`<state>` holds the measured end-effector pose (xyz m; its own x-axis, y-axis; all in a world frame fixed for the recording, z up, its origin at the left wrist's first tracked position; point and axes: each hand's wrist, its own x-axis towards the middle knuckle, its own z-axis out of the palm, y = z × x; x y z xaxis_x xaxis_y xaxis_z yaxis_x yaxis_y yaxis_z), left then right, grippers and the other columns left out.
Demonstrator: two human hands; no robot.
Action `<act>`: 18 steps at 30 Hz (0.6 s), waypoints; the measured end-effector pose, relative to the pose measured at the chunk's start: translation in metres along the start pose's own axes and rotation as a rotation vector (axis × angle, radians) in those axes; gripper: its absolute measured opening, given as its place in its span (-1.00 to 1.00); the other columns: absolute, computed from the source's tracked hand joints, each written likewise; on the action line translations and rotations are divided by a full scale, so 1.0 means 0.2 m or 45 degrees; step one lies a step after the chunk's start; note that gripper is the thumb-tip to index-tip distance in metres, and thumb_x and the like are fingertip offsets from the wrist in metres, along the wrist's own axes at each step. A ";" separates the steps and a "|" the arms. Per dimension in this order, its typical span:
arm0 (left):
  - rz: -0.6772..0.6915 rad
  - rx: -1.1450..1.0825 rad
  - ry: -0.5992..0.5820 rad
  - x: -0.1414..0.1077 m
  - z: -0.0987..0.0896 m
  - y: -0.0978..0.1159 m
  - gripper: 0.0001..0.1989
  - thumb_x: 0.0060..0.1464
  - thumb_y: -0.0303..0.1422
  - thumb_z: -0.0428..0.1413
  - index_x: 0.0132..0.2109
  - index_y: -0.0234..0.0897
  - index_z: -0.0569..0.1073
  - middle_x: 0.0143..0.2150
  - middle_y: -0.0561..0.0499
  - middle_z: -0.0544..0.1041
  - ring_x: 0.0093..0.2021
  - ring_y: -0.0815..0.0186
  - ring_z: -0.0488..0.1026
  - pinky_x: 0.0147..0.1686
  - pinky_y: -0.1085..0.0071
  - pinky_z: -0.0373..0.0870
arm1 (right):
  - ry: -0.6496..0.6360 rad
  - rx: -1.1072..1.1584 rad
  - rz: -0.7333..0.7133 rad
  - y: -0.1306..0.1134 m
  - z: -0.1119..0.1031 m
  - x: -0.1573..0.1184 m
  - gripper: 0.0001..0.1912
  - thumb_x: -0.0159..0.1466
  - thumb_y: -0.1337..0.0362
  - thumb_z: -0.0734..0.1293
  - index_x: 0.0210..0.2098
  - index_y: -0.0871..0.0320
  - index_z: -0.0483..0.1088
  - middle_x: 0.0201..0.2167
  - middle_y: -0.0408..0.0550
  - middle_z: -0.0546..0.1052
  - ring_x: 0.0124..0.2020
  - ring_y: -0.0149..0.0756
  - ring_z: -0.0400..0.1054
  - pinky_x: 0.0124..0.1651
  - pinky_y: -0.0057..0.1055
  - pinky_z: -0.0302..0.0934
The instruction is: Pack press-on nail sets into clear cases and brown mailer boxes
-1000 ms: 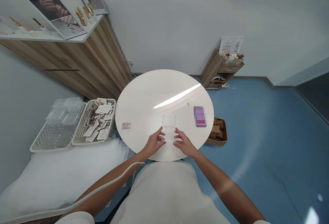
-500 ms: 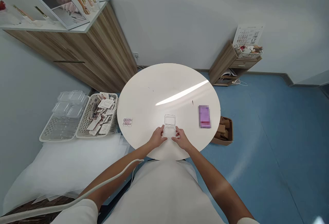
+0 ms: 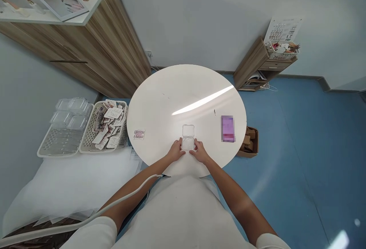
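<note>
A small clear plastic box (image 3: pixel 188 143) lies with its lid folded back, near the front edge of the round white table (image 3: pixel 160 85). My left hand (image 3: pixel 175 151) grips the left side of the box between thumb and fingers. On the opposite side, my right hand (image 3: pixel 200 152) holds it the same way. Nothing distinct shows inside the box. A card with rows of pink nail-like pieces (image 3: pixel 139 134) rests at the table's left edge. Towards the right lies a purple rectangular item (image 3: pixel 228 128), its surface pixelated.
Left of the table stand a white basket of cards (image 3: pixel 82 148) and another basket of clear boxes (image 3: pixel 42 150). A cardboard box (image 3: pixel 251 154) sits on the floor at the right. A wooden cabinet (image 3: pixel 114 43) and a small shelf unit (image 3: pixel 248 64) stand behind. A white cable (image 3: pixel 122 199) crosses my left arm.
The view has shifted slightly. Both hands keep their hold on the clear box, whose lid stays folded back.
</note>
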<state>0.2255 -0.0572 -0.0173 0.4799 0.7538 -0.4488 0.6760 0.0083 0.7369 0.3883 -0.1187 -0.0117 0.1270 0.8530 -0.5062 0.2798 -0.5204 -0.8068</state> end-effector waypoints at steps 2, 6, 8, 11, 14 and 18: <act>-0.024 -0.057 0.002 -0.01 0.01 -0.01 -0.24 -0.19 -0.44 0.17 0.16 -0.25 0.01 -0.20 -0.02 0.26 -0.31 0.36 0.30 -0.28 0.37 0.32 | 0.024 0.011 0.025 0.01 0.01 -0.01 -0.21 -0.02 0.23 0.31 0.18 0.08 -0.03 -0.14 -0.03 0.19 -0.21 -0.31 0.21 -0.04 -0.33 0.19; -0.071 -0.204 0.021 -0.06 0.01 -0.04 -0.23 -0.17 -0.43 0.17 0.18 -0.21 0.01 -0.10 -0.08 0.25 -0.20 0.33 0.31 -0.25 0.36 0.35 | 0.106 0.079 0.070 0.03 0.05 -0.07 -0.23 -0.01 0.22 0.31 0.17 0.07 -0.01 -0.05 0.00 0.19 -0.18 -0.29 0.24 -0.10 -0.34 0.24; -0.075 -0.271 0.015 -0.08 0.00 -0.04 -0.26 -0.17 -0.45 0.17 0.17 -0.21 0.06 -0.08 -0.09 0.25 -0.17 0.32 0.31 -0.23 0.36 0.36 | 0.121 0.120 0.064 0.04 0.07 -0.10 -0.26 -0.01 0.24 0.31 0.15 0.05 0.04 -0.05 0.00 0.20 -0.16 -0.28 0.24 -0.12 -0.35 0.25; -0.038 -0.322 -0.010 -0.10 -0.01 -0.04 -0.36 -0.20 -0.48 0.18 0.09 -0.22 0.20 -0.09 -0.09 0.27 -0.16 0.30 0.31 -0.22 0.34 0.36 | 0.108 0.137 0.071 0.02 0.09 -0.12 -0.29 -0.02 0.26 0.31 0.13 0.05 0.08 -0.05 -0.01 0.19 -0.11 -0.28 0.23 -0.10 -0.36 0.25; 0.000 -0.328 -0.029 -0.09 -0.02 -0.03 -0.42 -0.23 -0.48 0.19 0.03 -0.24 0.27 -0.11 -0.08 0.28 -0.16 0.29 0.30 -0.19 0.33 0.35 | 0.111 0.132 0.096 0.00 0.09 -0.12 -0.30 -0.02 0.24 0.31 0.12 0.07 0.09 -0.02 0.00 0.16 -0.08 -0.27 0.21 -0.08 -0.37 0.23; 0.001 -0.347 -0.065 -0.10 -0.02 -0.05 -0.37 -0.22 -0.44 0.18 0.07 -0.25 0.23 -0.05 -0.12 0.24 -0.11 0.27 0.29 -0.15 0.33 0.33 | 0.218 0.186 0.132 0.01 0.11 -0.14 -0.26 -0.03 0.22 0.31 0.14 0.08 0.06 0.04 0.01 0.13 -0.05 -0.26 0.20 -0.08 -0.38 0.23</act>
<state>0.2068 -0.0692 -0.0138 0.5127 0.7196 -0.4684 0.5039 0.1895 0.8427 0.3637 -0.1440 -0.0053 0.3109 0.7826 -0.5394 0.1181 -0.5949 -0.7951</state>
